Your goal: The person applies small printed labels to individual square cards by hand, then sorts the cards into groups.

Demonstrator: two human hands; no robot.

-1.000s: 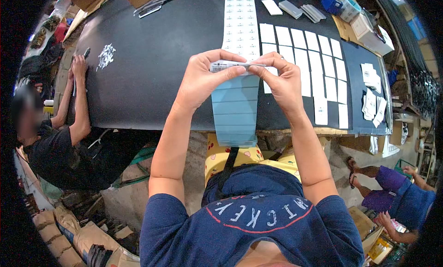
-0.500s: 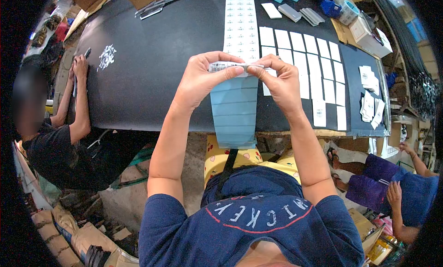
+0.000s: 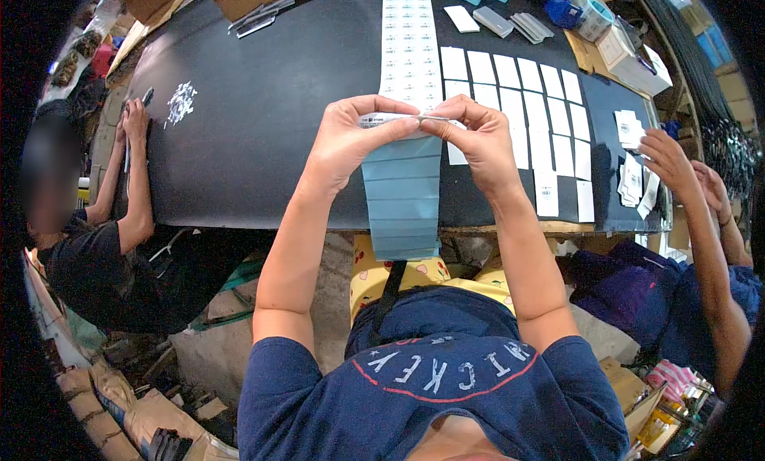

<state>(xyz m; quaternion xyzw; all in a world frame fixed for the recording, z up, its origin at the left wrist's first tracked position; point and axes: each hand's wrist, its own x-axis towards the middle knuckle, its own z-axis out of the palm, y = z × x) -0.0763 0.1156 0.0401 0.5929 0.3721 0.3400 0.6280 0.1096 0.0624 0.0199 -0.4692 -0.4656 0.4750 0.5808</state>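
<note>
Both my hands are raised over the near edge of a black table. My left hand and my right hand pinch the two ends of a small white printed label, fingertips almost touching. Under the label a long strip of label backing runs away from me: white printed labels on the far part, bare blue backing hanging over the table edge toward my lap.
Rows of white cards lie right of the strip. A person at the left rests hands on the table near a small white pile. Another person's hand reaches a stack of tags at the right. Boxes stand far right.
My hands stay on the label, shifted slightly up. The person at the right has stood up from below the table and now reaches a hand onto the tags.
</note>
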